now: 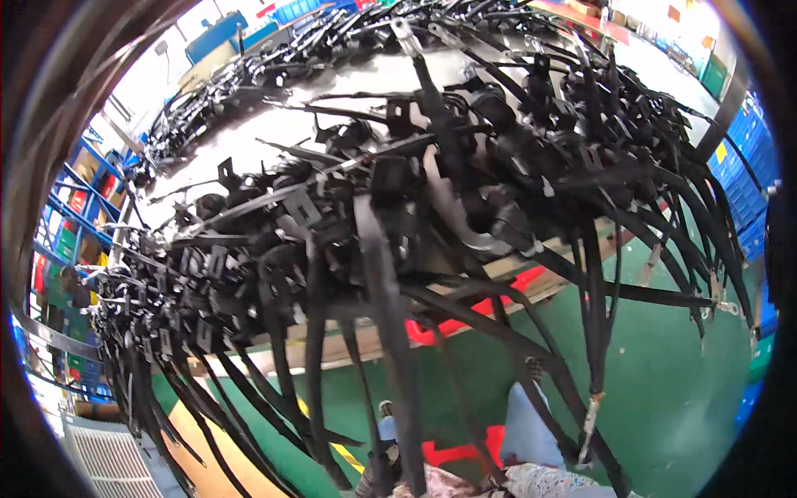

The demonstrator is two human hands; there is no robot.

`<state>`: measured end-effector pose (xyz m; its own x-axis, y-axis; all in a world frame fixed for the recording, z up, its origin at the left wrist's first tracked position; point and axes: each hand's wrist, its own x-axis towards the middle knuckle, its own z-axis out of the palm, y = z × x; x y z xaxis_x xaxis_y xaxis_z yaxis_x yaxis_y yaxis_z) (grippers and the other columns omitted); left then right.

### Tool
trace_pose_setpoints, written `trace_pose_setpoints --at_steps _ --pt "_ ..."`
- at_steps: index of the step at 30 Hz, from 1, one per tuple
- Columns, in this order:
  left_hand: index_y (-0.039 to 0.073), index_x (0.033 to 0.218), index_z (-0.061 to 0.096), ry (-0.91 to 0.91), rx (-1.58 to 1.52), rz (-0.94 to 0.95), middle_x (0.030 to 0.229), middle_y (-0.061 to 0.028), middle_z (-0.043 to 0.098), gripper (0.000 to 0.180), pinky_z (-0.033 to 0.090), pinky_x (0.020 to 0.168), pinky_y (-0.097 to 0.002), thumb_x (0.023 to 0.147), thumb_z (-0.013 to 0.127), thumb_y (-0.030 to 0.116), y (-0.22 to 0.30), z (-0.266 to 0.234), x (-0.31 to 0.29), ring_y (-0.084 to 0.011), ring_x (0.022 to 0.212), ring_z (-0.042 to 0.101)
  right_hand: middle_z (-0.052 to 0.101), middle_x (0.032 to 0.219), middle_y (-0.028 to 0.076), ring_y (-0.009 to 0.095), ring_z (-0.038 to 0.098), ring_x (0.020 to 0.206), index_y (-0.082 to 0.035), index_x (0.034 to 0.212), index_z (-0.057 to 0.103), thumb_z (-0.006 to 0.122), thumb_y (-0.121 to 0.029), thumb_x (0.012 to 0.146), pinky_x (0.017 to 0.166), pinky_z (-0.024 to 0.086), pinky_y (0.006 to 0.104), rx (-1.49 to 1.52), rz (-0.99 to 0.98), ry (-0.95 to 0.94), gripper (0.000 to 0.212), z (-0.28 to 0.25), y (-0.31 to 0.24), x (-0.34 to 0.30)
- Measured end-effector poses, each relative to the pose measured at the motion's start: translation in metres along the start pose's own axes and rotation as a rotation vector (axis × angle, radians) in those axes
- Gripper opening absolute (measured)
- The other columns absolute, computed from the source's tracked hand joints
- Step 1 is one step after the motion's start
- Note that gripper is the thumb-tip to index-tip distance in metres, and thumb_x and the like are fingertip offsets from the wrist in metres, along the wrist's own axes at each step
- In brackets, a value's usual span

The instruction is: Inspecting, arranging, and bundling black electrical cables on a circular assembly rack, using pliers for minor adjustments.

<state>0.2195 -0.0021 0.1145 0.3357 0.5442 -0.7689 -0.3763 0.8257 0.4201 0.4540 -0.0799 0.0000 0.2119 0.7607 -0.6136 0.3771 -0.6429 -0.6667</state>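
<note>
A: What did the head view show?

B: A long table (207, 158) with a pale top, heaped with black cable assemblies (398, 174). Their sheathed tails hung over the near wooden edge (325, 347), many dangling well below it.

A: Where were the hands, and what was their grip?

B: I couldn't make out the left hand or the right hand near the lower rim, so I can't tell whether either one pinched anything. Patterned cloth (544, 480) showed there, close to the lower ends of the hanging tails.

A: Which cables were nearest?

B: A broad black cable (386, 315) ran down the middle, its lower part blurred, toward the bottom of the view. To its right, another tail ended in a metal lug (591, 423). A second lug (728, 308) stuck out farther right, and a third (405, 37) pointed up at the top of the heap.

A: And around the table?

B: Below the edge lay green floor (681, 398), with a pale blue trouser leg (528, 427) and a red plastic piece (465, 448). Blue shelving (83, 207) stood at left; blue bins (739, 199) were stacked at right.
</note>
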Motion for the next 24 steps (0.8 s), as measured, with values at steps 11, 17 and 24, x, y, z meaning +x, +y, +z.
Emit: trace_pose_setpoints --at_steps 11,17,24 --pt "0.007 0.100 0.058 -0.143 -0.007 0.090 0.071 0.0014 0.060 0.024 0.043 0.050 -0.0235 0.083 0.062 0.024 -0.133 0.047 -0.014 -0.0099 0.056 0.054 0.054 0.096 0.010 0.025 0.055 0.089 -0.007 0.098 0.056 0.051 -0.018 0.080 0.073 0.044 0.0350 -0.060 -0.173 -0.062 0.021 -0.024 0.068 -0.033" --pt "0.008 0.102 0.058 -0.149 -0.013 0.211 0.070 0.0021 0.059 0.025 0.043 0.049 -0.0238 0.083 0.061 0.024 -0.176 0.058 -0.041 -0.0099 0.056 0.054 0.053 0.100 0.011 0.025 0.054 0.092 -0.007 0.101 0.055 0.051 -0.018 0.081 0.076 0.044 0.0348 -0.071 -0.293 -0.123 0.023 -0.039 0.095 -0.046" --pt "0.009 0.104 0.057 -0.057 -0.040 0.238 0.070 0.0028 0.058 0.025 0.042 0.049 -0.0242 0.084 0.060 0.024 -0.174 0.097 -0.027 -0.0099 0.055 0.053 0.053 0.105 0.011 0.025 0.053 0.095 -0.006 0.104 0.054 0.050 -0.018 0.081 0.078 0.043 0.0344 -0.067 -0.294 -0.240 0.026 -0.054 0.100 -0.031"
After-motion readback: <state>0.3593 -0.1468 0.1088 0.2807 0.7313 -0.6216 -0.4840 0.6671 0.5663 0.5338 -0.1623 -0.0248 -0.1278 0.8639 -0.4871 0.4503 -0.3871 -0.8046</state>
